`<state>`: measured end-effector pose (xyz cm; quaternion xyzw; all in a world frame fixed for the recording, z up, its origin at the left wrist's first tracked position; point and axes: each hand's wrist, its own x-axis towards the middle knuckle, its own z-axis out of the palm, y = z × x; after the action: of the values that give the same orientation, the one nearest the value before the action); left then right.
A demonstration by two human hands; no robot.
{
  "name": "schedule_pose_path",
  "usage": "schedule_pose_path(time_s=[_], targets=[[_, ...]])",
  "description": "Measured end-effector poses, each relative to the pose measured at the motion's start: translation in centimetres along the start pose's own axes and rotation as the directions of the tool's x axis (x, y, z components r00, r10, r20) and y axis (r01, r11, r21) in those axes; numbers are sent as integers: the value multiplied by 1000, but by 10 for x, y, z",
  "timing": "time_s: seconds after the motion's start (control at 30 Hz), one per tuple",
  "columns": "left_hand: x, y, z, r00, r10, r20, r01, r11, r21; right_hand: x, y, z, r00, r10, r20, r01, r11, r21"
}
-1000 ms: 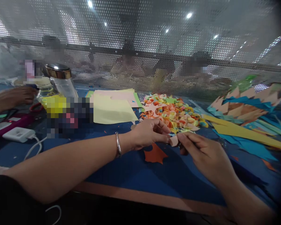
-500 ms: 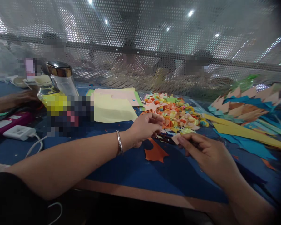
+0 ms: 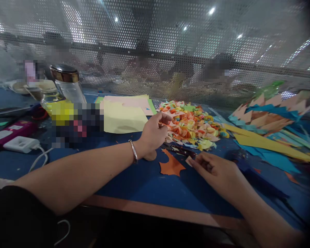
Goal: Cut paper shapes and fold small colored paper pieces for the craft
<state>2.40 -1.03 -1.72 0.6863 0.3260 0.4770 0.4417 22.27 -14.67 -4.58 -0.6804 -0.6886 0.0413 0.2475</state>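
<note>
My right hand (image 3: 218, 167) pinches a small pale pink piece of paper (image 3: 188, 161) between thumb and fingertips, above the blue tabletop. Curled inward, the fingers of my left hand (image 3: 156, 132) are at the left edge of a heap of small folded paper pieces (image 3: 193, 125) in orange, peach, yellow and green. What those fingers hold, if anything, I cannot make out. Between the hands lies an orange paper offcut (image 3: 172, 164) with a jagged outline. Behind it a dark, slim tool (image 3: 182, 150), partly hidden, lies along the heap's front.
Paper sheets (image 3: 124, 119) are stacked left of the heap. At right are a spiky paper construction (image 3: 268, 113), yellow strips (image 3: 268, 141), blue paper (image 3: 271, 158) and a dark blue corded tool (image 3: 260, 177). Bottles (image 3: 71, 91) and a purple power strip (image 3: 14, 132) stand left; a perforated screen (image 3: 155, 44) rises behind.
My left hand has drawn back slightly left and its fingers are more curled. The right hand has lowered a little towards me with the pink paper. Another person's hand has left the far left.
</note>
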Motion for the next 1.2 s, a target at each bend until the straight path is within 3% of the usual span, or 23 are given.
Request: schedule_pose_path(time_s=[0.33,0.57,0.8,0.97,1.2], targets=[[1,-4,-3,991,136,-3,-134,980,145,-4,-7,-5,989,-2,-149,5,1000,22],[0,-3,-4,980,198,38,-201,962,182,0,4,2,999,-24,-22,24,1000,12],[-3,0,-5,976,215,45,-220,951,218,-6,-10,-2,999,27,-46,-25,998,56],[6,-8,-15,966,167,198,-233,895,380,-5,-14,-5,999,6,-33,-2,995,97],[11,-13,-20,911,90,403,-301,814,498,1,-1,-19,999,-10,45,3,988,155]])
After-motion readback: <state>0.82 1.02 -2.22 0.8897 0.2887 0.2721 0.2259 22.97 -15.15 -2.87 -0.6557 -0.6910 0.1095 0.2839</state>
